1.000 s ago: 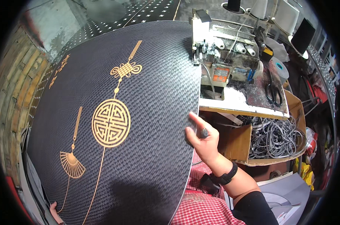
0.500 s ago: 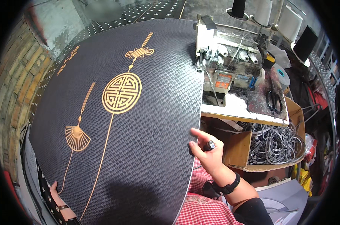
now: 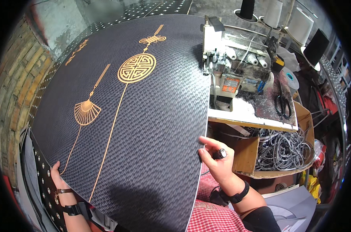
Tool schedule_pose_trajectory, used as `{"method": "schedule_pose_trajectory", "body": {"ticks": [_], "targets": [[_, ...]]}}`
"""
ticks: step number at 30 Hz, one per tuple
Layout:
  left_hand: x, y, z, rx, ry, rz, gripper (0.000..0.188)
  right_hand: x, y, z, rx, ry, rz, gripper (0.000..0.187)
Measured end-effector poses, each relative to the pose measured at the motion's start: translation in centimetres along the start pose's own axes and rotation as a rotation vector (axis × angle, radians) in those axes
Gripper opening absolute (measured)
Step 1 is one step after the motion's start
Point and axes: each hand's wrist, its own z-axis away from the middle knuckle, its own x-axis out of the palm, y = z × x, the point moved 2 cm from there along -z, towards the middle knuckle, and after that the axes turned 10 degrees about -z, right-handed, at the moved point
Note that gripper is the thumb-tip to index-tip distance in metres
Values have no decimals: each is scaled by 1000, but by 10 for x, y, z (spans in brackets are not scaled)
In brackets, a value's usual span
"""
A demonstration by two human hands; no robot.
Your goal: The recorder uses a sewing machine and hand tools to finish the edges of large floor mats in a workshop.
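Note:
A large dark floor mat (image 3: 156, 116) with a woven-look surface and gold ornaments stretches out before me, its right edge passing under the head of an overlock sewing machine (image 3: 212, 50). At the mat's near left corner my left hand (image 3: 58, 178) is closed on the edge, thumb uppermost and the other fingers hidden beneath. My right hand (image 3: 220, 164) is by the right edge, below the machine table. A short black cylindrical tool (image 3: 222, 153) sticks out of its curled fingers, while thumb and index fingertip touch the mat's edge.
Black scissors (image 3: 283, 106) lie on the machine table (image 3: 252, 120). Below it, a cardboard box (image 3: 247, 154) holds tangled grey trimmings (image 3: 281, 150). Thread cones (image 3: 301, 25) stand behind the machine. A brick wall (image 3: 17, 89) rises at the left, beside a dotted black surface (image 3: 46, 185).
The mat has slid away from me, its gold ornaments shifting up and slightly right. My left hand has moved forward with its corner, showing more forearm. My right hand has shifted slightly nearer me.

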Motion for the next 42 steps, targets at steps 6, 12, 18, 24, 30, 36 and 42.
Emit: {"method": "schedule_pose_trajectory", "body": {"ticks": [6, 12, 18, 24, 30, 36, 42], "targets": [[17, -5, -45, -68, -3, 44, 33, -1, -2, -2, -4, 28, -44, 26], [19, -5, -112, 64, -23, -6, 26, 1, -7, -2, 50, 29, -96, 21], [87, 4, -119, 62, -81, 1, 24, 0, -7, -2, 53, 72, -113, 16], [90, 3, -197, 80, -155, -54, 31, 0, -11, -7, 42, 44, -117, 13], [169, 14, -181, 127, -28, -80, 26, -5, -10, -23, -20, 49, -40, 14], [207, 17, -219, 180, 6, -77, 24, -8, -1, -55, -135, 147, 38, 10], [238, 19, -251, 235, 14, -143, 22, -13, 8, -92, -164, 215, 135, 8]]}}
